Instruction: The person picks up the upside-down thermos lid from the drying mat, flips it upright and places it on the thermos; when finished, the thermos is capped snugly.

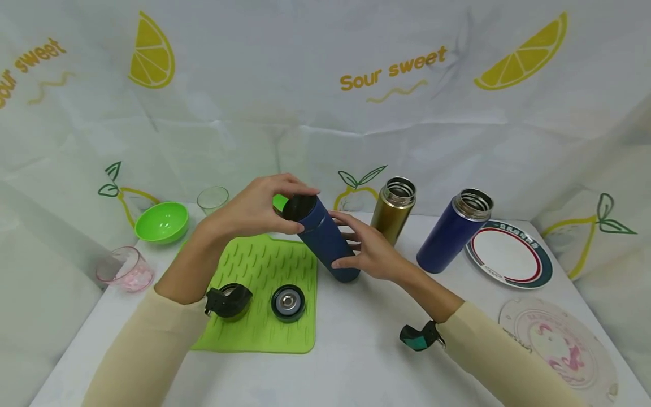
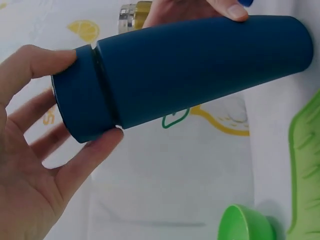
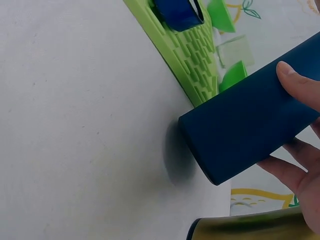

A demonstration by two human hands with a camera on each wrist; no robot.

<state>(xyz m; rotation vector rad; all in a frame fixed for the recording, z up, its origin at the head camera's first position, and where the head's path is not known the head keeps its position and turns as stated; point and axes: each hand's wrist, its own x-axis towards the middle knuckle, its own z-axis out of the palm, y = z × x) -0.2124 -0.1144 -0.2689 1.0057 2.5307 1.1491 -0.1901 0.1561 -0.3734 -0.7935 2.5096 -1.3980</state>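
A dark blue insulated bottle [image 1: 325, 240] leans between both hands, its bottom close over the white table. My left hand [image 1: 259, 206] grips the bottle's lid [image 2: 82, 95], thumb on one side and fingers on the other. Lower down, my right hand [image 1: 373, 251] holds the bottle's body [image 3: 245, 125], the thumb along one side. A narrow seam shows between lid and body in the left wrist view. Two loose lids, a dark round one [image 1: 288, 303] and another [image 1: 239, 308] partly behind the left wrist camera, lie on a green ridged mat [image 1: 300, 339].
A gold bottle [image 1: 390, 217] and a purple-blue bottle [image 1: 450, 240] stand lidless at the right. Beyond them are a rimmed plate [image 1: 508, 254] and a pink-printed round mat [image 1: 554, 345]. At left sit a green bowl [image 1: 161, 223], a clear glass [image 1: 212, 199] and a pink glass [image 1: 132, 271].
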